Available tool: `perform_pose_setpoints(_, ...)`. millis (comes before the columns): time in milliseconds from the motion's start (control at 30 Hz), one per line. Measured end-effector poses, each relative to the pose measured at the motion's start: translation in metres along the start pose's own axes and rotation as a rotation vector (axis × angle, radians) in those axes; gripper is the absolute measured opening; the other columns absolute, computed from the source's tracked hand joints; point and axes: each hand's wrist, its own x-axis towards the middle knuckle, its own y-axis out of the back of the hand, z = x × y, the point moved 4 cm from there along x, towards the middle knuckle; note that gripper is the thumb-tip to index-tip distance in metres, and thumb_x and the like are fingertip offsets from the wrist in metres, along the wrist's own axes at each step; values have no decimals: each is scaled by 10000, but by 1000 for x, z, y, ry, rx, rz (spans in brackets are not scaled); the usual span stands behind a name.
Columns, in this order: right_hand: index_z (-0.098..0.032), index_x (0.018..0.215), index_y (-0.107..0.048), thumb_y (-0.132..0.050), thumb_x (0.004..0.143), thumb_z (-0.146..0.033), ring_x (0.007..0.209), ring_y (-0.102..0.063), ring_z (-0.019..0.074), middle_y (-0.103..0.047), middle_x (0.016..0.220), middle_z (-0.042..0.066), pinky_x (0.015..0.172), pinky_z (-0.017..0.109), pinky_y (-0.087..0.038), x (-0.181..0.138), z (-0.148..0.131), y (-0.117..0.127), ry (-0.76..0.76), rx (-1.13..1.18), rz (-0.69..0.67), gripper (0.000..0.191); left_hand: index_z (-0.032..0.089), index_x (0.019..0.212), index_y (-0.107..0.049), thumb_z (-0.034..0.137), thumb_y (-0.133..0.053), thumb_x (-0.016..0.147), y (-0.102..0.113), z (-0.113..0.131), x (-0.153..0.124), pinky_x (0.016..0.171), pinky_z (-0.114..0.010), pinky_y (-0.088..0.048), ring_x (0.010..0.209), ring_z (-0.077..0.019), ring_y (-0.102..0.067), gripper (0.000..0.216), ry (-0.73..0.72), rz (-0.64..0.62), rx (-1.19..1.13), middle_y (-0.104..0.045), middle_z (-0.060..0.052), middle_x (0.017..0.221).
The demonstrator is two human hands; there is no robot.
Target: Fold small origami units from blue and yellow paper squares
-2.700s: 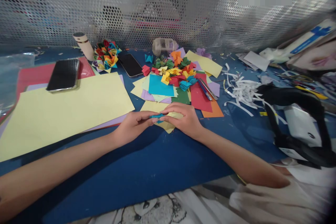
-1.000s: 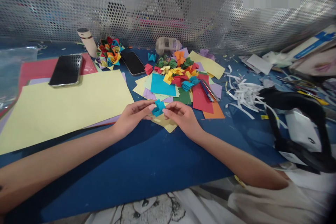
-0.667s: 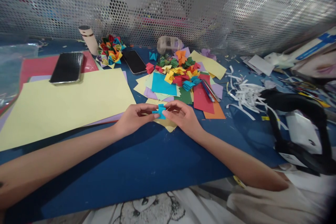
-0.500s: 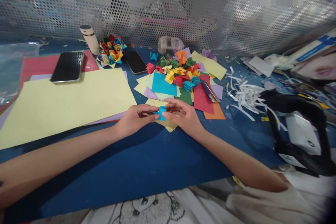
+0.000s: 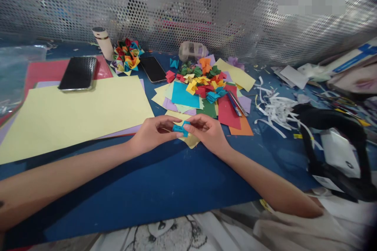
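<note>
A small folded piece of blue paper [image 5: 185,129] is held between both hands above the blue table [image 5: 153,188]. My left hand [image 5: 153,131] pinches its left side, thumb below and fingers arched above. From the other side my right hand [image 5: 209,131] grips it, thumb across its front; those fingertips are partly hidden. Under the hands lies a yellow paper square [image 5: 192,142]. Just beyond are a flat blue paper square [image 5: 185,95] and a heap of small folded paper pieces [image 5: 203,80] in several colours.
Large yellow sheets [image 5: 85,111] lie at left with a phone [image 5: 78,73] on top. Behind stand a folded-paper cluster [image 5: 127,57], a second phone [image 5: 153,69] and a white cylinder [image 5: 103,44]. Pens [image 5: 237,104], paper strips [image 5: 275,106] and a black strap [image 5: 312,115] are at right.
My left fingers have spread a little wider around the blue paper, and more of its folded left part shows. My right hand keeps its hold. The view has shifted slightly.
</note>
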Motion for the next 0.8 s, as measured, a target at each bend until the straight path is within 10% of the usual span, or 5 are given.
perform_pose_setpoints(800, -213, 849, -586, -743, 779, -378, 721, -687, 142, -695, 757, 2, 642, 251, -551, -6, 2, -6, 101, -78, 58, 238, 163, 975, -621, 364, -740, 737, -2, -5, 4, 634, -247, -502, 684, -125, -591, 333, -14, -20, 30, -616, 5, 755)
